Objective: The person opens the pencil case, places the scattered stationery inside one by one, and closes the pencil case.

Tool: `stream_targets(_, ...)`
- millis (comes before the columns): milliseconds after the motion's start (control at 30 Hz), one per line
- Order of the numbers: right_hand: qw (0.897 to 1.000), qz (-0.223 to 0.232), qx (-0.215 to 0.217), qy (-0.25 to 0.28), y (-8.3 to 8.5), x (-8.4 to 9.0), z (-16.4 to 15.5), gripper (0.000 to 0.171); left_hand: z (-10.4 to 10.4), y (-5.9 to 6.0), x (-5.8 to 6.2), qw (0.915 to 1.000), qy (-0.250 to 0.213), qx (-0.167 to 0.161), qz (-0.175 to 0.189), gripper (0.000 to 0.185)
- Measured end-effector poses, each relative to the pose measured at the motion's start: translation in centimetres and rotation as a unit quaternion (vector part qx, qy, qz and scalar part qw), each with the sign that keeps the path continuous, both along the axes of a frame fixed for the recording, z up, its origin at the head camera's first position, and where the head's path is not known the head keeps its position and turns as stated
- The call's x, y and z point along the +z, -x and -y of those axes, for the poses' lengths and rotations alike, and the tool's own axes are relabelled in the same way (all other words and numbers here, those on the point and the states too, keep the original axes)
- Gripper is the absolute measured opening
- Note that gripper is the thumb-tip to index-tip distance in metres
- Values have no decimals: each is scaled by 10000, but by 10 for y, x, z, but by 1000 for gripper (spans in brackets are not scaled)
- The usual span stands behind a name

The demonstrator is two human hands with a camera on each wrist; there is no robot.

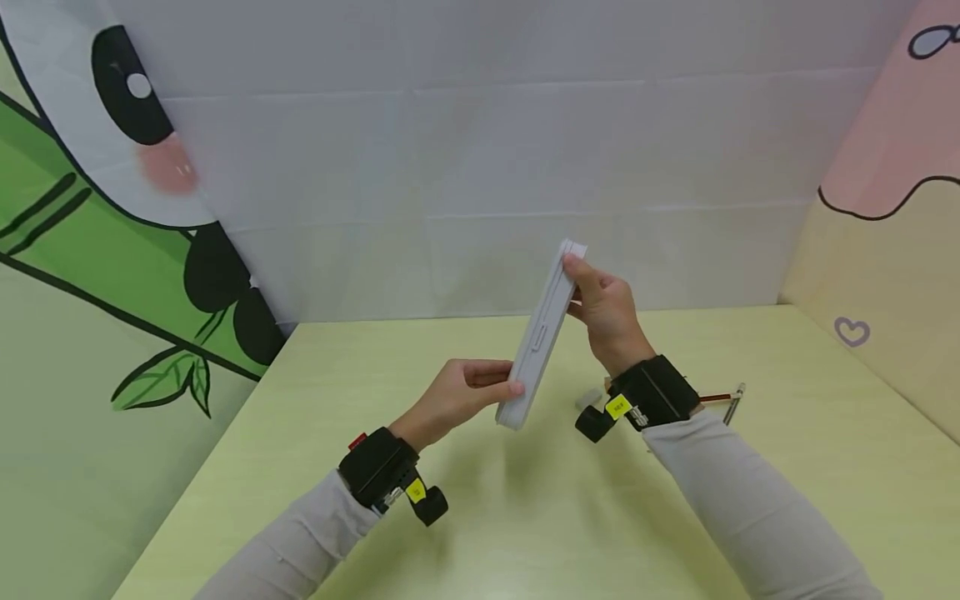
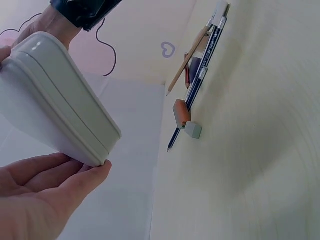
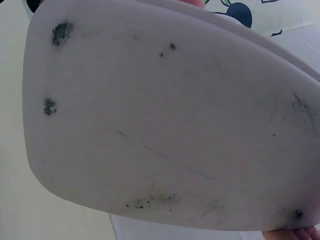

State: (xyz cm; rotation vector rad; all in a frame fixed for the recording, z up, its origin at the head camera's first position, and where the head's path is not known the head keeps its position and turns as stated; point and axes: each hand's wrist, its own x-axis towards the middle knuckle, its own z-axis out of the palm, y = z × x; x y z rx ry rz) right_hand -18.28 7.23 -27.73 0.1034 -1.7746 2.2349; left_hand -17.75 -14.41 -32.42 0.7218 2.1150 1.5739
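Both hands grip the flat white plastic pencil case (image 1: 542,337) edge-up above the counter (image 1: 525,517).
Left hand (image 1: 457,393) pinches the near end, right hand (image 1: 603,308) the far end; keep the clasp side facing up.

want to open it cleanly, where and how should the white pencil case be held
Judging by its pose, grip the white pencil case by its two short ends, as now: left hand at the lower end, right hand at the top. It is slim, closed and held tilted on edge, so the long side with the latch tab faces the person and stays free of fingers.
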Motion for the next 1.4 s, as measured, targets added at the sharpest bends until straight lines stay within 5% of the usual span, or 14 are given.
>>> stream_targets(300,9991,-45,-147,384,1,-2,1,21,5,5,-1,9990,-195,-386,98,52)
stream_targets(900,9979,307,399,402,-7,-5,-3,24,13,5,-9,9982,-342,-485,90,73)
stream_targets(1200,9961,207,544,670,-10,-8,-8,28,14,7,-7,9981,-473,-288,270,79)
stream_targets(1400,9956,58,616,709,-12,-10,-13,29,13,9,-4,9976,-547,-151,390,67)
